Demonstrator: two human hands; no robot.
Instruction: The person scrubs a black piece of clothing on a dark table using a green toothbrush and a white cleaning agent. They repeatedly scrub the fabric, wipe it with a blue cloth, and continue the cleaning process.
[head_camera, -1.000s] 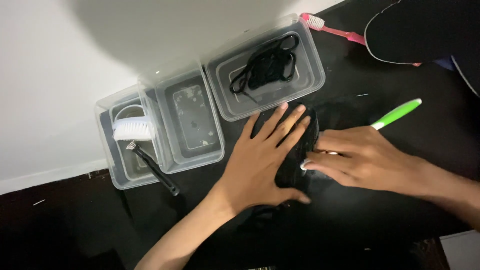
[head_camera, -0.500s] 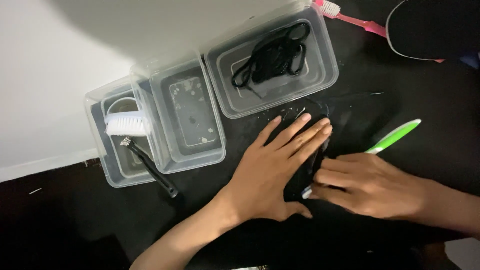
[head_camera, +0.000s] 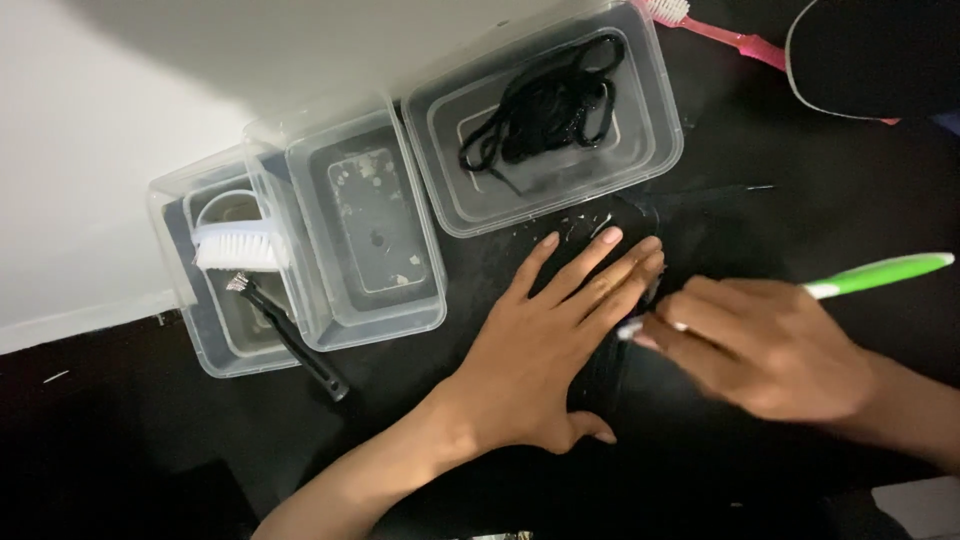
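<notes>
My left hand (head_camera: 545, 350) lies flat with its fingers spread on a black insole-like piece (head_camera: 640, 400) that rests on the dark surface. My right hand (head_camera: 765, 345) grips a green and white toothbrush (head_camera: 880, 275), whose head touches the black piece just beside my left fingertips. The brush handle sticks out to the right. The black piece is hard to tell from the dark surface around it.
Three clear plastic tubs stand at the back: one (head_camera: 660, 130) holds black laces (head_camera: 545, 110), the middle one (head_camera: 425, 300) holds murky water, the left one (head_camera: 185, 290) holds a white scrub brush (head_camera: 235, 245) and a black brush (head_camera: 290, 340). A pink toothbrush (head_camera: 715, 30) and a dark shoe (head_camera: 880, 60) lie at the top right.
My right hand has shifted a little to the right along the black piece with the toothbrush. My left hand stays pressed flat; the view has drifted so the tubs sit lower.
</notes>
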